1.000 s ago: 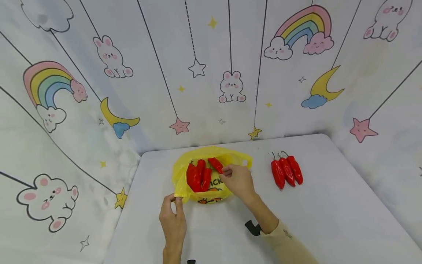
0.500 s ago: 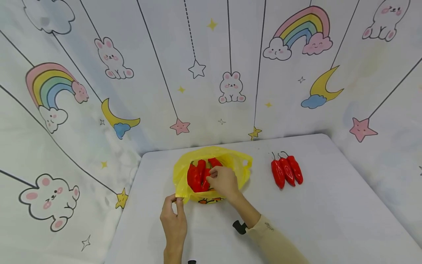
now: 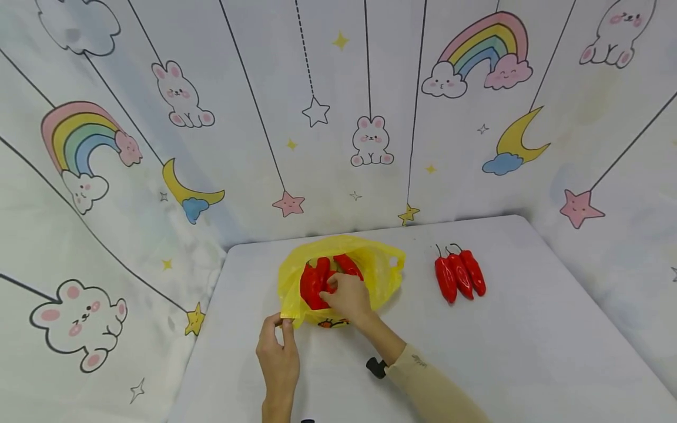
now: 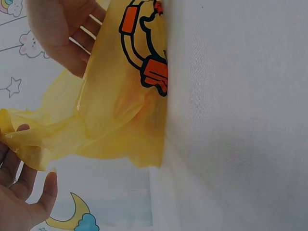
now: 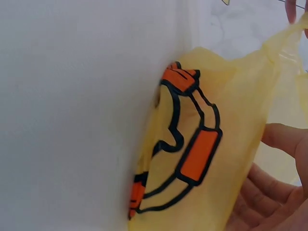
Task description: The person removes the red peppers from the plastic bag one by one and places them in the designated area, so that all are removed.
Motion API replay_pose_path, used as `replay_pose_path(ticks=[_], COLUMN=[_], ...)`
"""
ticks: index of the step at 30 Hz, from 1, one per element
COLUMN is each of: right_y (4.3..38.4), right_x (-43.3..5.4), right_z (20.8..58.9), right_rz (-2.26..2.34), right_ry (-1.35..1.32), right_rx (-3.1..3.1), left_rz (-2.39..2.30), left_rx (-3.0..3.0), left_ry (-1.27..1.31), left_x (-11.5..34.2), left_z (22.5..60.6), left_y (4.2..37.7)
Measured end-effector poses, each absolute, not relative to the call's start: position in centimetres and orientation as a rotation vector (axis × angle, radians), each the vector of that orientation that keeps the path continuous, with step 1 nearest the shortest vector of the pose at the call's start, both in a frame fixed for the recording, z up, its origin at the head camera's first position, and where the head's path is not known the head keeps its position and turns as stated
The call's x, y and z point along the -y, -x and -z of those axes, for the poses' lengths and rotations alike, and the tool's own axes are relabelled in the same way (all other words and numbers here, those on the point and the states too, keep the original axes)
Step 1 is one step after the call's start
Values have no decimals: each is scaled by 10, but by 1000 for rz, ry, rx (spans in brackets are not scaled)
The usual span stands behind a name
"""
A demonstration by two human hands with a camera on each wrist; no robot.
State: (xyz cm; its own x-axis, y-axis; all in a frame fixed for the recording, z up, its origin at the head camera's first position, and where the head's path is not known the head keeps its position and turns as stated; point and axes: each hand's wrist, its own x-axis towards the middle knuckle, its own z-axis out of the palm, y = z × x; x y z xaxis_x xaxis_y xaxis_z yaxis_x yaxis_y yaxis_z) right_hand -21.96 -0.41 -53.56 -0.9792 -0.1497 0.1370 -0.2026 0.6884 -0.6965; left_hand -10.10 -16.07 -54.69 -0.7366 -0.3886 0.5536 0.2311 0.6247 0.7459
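A yellow plastic bag (image 3: pixel 292 273) lies with its mouth open on the white table, holding several glossy red chili peppers (image 3: pixel 311 285). My left hand (image 3: pixel 278 352) pinches the bag's near-left corner between thumb and fingertips. Inside the mouth, my right hand (image 3: pixel 349 299) has its thumb and fingers bent about the front pepper, which it mostly covers. In the right wrist view the bag's front wall (image 5: pixel 231 110) hides part of this hand and the peppers. Behind it lies another red pepper (image 3: pixel 347 265), close to the bag's far wall.
Three red chili peppers (image 3: pixel 459 275) with dark stems lie side by side on the table (image 3: pixel 518 329), right of the bag. A cartoon-printed cloth backdrop (image 3: pixel 338 76) stands behind the table and along its left side. The right sleeve is beige.
My right hand has moved left and slightly nearer within the bag, from the back-right pepper to the front one. My left hand keeps its hold on the corner.
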Motion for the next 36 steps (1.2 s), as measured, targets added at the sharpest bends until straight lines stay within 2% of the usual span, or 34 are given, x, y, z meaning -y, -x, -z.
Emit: replay_pose_path(ticks=[12,25,36], right_y=[220,221,224], right_x=[21,38,45], right_z=[555,574,573], right_rz=[-1124,-977,-926], right_ry=[-386,-269,-200], right_rx=[2846,2878,2922], left_rz=[1101,1083,1086], left_rx=[2131,2115,2109], left_ry=[-135,-126,-128], left_x=[160,160,158], left_z=[547,550,550], left_y=[99,99,100])
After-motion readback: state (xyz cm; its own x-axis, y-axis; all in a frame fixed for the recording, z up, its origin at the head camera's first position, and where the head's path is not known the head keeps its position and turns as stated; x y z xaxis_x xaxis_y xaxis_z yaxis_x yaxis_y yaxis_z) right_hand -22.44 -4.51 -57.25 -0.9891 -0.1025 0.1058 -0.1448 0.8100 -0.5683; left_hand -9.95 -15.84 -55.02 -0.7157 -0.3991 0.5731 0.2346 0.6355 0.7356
